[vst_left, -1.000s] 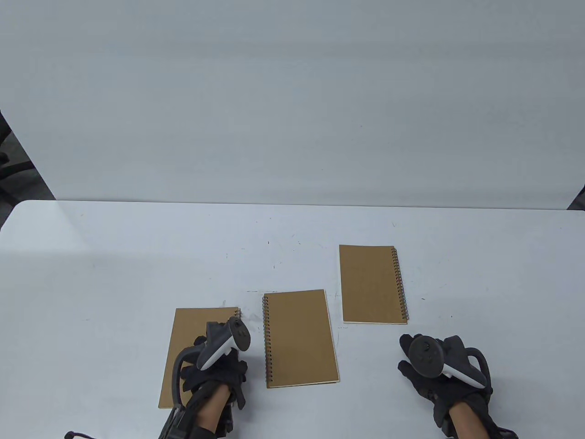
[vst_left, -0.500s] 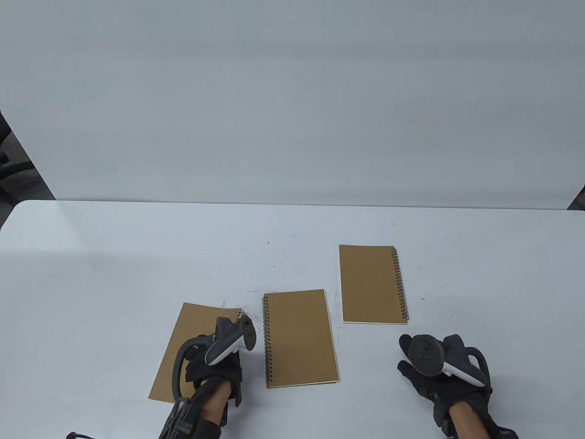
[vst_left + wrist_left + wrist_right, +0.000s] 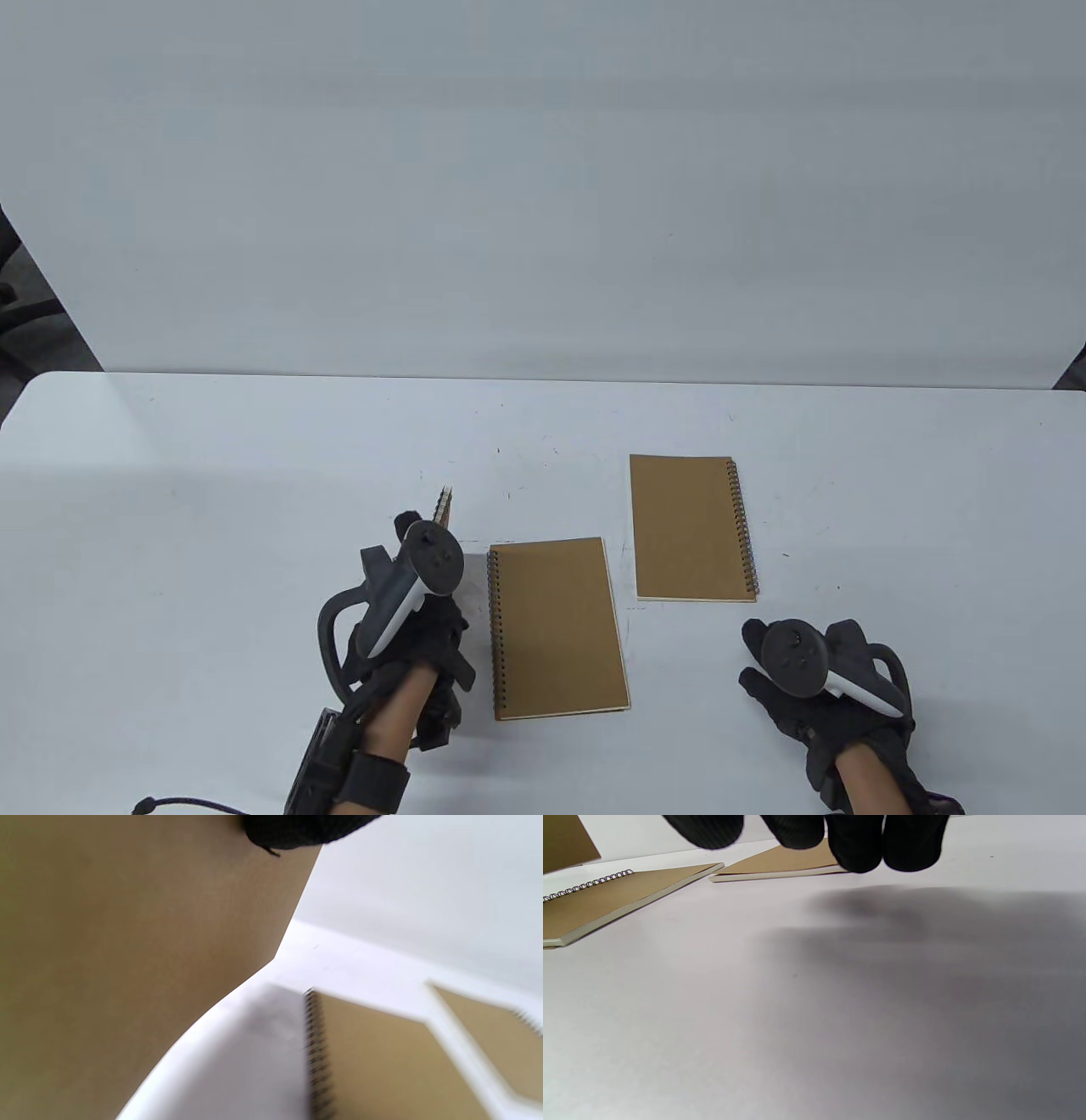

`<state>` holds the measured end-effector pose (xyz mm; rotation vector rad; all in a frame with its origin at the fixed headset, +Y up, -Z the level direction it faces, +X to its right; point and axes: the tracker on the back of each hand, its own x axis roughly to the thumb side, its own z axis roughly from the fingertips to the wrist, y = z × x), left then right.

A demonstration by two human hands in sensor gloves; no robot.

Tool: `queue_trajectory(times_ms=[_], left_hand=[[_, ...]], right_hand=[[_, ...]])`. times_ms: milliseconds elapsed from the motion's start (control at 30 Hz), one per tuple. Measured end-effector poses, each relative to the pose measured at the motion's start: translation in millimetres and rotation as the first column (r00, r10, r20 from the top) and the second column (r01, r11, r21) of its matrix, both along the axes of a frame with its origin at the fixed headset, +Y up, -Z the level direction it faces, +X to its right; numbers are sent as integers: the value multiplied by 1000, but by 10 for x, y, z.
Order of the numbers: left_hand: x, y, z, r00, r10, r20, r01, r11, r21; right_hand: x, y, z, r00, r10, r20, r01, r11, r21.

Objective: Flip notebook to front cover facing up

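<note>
My left hand [image 3: 422, 604] grips a brown spiral notebook [image 3: 444, 506] and holds it up on edge above the table; only its top corner with the spiral shows past the tracker. In the left wrist view its brown cover [image 3: 127, 942] fills the left side, with a gloved fingertip [image 3: 297, 832] on it. My right hand [image 3: 806, 679] is empty, low over the table at the front right, and its fingers [image 3: 857, 840] hang above bare table.
A second brown notebook [image 3: 556, 628] lies flat just right of my left hand, spiral on its left. A third [image 3: 691, 526] lies further back right, spiral on its right. The white table [image 3: 212, 509] ends at a white wall behind.
My left hand has lifted the left notebook off the table, from lying flat to standing on edge, and moved up and back. The right hand has stayed in place.
</note>
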<state>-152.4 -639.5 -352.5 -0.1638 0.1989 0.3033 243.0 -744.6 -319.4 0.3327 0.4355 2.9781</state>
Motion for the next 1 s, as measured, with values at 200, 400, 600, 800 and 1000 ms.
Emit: queue_trajectory(times_ms=[200, 400, 600, 800, 1000], left_hand=[[257, 123, -114, 966, 249, 62, -252, 967, 35], [433, -238, -257, 897, 440, 47, -440, 898, -5], [441, -820, -329, 788, 614, -45, -615, 782, -106], [402, -1069, -315, 890, 456, 0, -448, 874, -188], [626, -984, -300, 988, -71, 140, 94, 981, -169]], right_hand=[[8, -6, 1, 1000, 0, 1, 0, 1000, -4], [13, -14, 3, 1000, -4, 1, 4, 1000, -15], [16, -24, 2, 1000, -6, 2, 6, 1000, -24], [19, -46, -16, 1000, -2, 3, 2, 999, -43], [25, -56, -25, 1000, 3, 8, -3, 999, -46]])
